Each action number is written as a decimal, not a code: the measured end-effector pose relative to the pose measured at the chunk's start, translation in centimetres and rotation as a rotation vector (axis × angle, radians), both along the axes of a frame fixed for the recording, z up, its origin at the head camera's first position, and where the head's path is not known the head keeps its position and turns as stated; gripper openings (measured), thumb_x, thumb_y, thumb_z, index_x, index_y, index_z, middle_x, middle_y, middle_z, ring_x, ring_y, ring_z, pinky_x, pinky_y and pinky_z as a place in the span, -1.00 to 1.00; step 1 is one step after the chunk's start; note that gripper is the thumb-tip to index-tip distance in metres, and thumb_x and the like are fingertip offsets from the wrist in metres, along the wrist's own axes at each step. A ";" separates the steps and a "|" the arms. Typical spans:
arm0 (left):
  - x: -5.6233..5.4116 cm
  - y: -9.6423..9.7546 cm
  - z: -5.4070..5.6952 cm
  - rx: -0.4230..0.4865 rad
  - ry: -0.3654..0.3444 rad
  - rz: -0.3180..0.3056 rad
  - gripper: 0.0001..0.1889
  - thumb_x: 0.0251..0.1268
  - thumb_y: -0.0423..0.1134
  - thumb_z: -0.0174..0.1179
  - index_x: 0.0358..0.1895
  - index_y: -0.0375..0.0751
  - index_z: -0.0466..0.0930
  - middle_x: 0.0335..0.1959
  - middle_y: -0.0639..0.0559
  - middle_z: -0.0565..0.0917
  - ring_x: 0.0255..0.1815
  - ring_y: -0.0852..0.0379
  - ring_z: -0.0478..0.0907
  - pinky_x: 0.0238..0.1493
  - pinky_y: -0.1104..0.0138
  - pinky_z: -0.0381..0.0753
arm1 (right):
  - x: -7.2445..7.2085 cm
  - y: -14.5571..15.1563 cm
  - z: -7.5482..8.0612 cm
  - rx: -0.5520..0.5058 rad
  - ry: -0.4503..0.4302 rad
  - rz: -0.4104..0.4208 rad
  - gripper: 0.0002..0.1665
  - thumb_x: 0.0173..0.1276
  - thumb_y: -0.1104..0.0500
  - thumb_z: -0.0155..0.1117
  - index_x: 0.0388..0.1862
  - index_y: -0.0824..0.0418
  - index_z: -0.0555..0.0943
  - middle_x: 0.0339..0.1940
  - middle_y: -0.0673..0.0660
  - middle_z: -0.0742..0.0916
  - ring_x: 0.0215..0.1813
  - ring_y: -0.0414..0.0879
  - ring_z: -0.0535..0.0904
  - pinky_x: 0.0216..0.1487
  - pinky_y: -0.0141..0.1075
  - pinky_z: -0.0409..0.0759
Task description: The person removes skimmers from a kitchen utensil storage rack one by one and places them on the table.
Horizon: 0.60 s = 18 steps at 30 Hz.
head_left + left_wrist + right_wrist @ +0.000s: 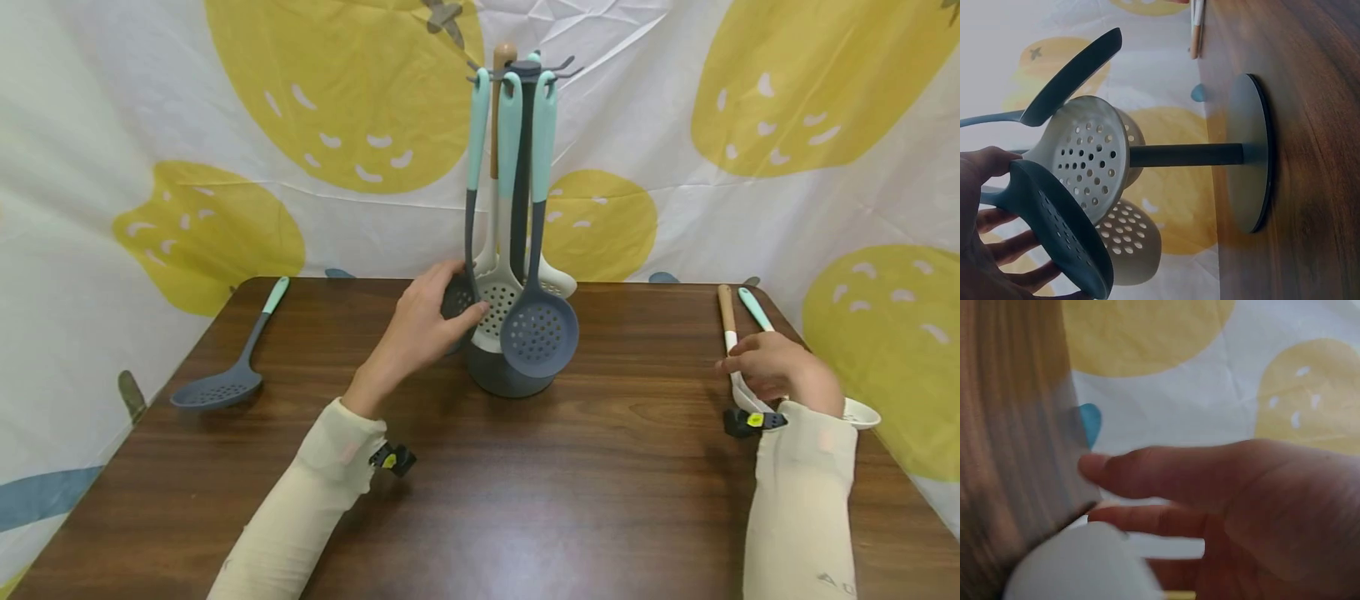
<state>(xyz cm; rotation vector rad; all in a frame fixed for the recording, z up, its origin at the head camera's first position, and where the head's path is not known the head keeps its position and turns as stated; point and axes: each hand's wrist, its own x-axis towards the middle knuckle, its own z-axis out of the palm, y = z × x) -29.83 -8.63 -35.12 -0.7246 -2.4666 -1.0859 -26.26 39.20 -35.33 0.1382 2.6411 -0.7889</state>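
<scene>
My left hand (431, 312) is at the left side of the utensil stand (510, 383). It holds a dark grey slotted spoon (1060, 228) with a mint handle, thumb at the neck and the other fingers spread behind the head. The spoon's handle is at the rack's hooks. Beside it hang a pale skimmer (498, 308) and a blue-grey skimmer (540, 333). At the table's right, my right hand (783, 367) is over a white ladle (742, 396) with a wooden handle, fingers loosely extended. The ladle's bowl (1088, 569) shows below those fingers in the right wrist view.
A dark slotted turner (221, 387) with a mint handle lies at the table's left. Near the right edge, a white utensil (861, 414) with a mint handle (753, 308) is partly hidden by my right hand. A lemon-print cloth (360, 233) hangs behind the table.
</scene>
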 end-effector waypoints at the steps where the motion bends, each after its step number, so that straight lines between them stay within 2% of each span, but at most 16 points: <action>1: 0.0 -0.1 0.0 0.001 0.001 0.002 -0.37 0.35 -0.01 0.31 0.40 -0.23 0.45 0.29 -0.18 0.59 0.32 -0.17 0.53 0.33 -0.12 0.46 | 0.0 -0.1 0.2 0.036 0.028 0.032 -0.21 0.56 0.04 0.16 0.42 0.67 0.23 0.03 0.55 0.58 -0.18 0.11 0.62 -0.11 -0.05 0.68; 3: 0.1 -0.2 0.1 0.005 0.002 0.002 -0.40 0.34 -0.02 0.31 0.37 -0.21 0.46 0.24 -0.17 0.61 0.25 -0.15 0.56 0.27 -0.11 0.49 | 0.0 -0.4 0.8 0.104 0.093 0.102 -0.21 0.59 0.00 0.11 0.42 0.66 0.24 0.09 0.65 0.54 -0.08 0.31 0.61 -0.05 0.04 0.64; 5: 0.2 -0.4 0.2 0.012 0.005 0.003 -0.42 0.33 -0.03 0.30 0.34 -0.22 0.47 0.18 -0.17 0.63 0.18 -0.14 0.58 0.19 -0.10 0.53 | 0.2 -0.9 1.6 0.166 0.160 0.154 -0.22 0.62 -0.04 0.09 0.42 0.61 0.28 0.31 0.71 0.44 0.17 0.51 0.52 0.08 0.19 0.60; 7: 0.2 -0.5 0.4 0.019 0.007 0.007 -0.43 0.32 -0.03 0.30 0.31 -0.23 0.48 0.14 -0.17 0.64 0.11 -0.14 0.59 0.11 -0.07 0.57 | 0.4 -1.4 2.6 0.197 0.216 0.175 -0.25 0.63 -0.07 0.06 0.42 0.57 0.32 0.33 0.71 0.45 0.32 0.62 0.40 0.16 0.31 0.51; 10: 0.3 -0.9 0.7 0.031 0.013 0.012 -0.46 0.33 -0.04 0.30 0.28 -0.25 0.48 0.10 -0.17 0.65 0.05 -0.13 0.60 0.02 -0.04 0.60 | 0.8 -2.5 4.0 0.195 0.287 0.172 -0.30 0.65 -0.05 0.03 0.44 0.50 0.33 0.30 0.68 0.51 0.31 0.62 0.42 0.20 0.37 0.47; 18: 0.1 -2.7 1.8 0.049 0.000 0.063 -0.45 0.38 -0.05 0.26 0.33 -0.24 0.45 0.18 -0.22 0.64 0.05 -0.15 0.60 0.01 -0.05 0.60 | 2.2 -6.7 6.8 0.168 0.511 0.185 -0.44 0.64 -0.08 0.05 0.38 0.28 0.48 0.24 0.49 0.67 0.25 0.45 0.58 0.17 0.30 0.48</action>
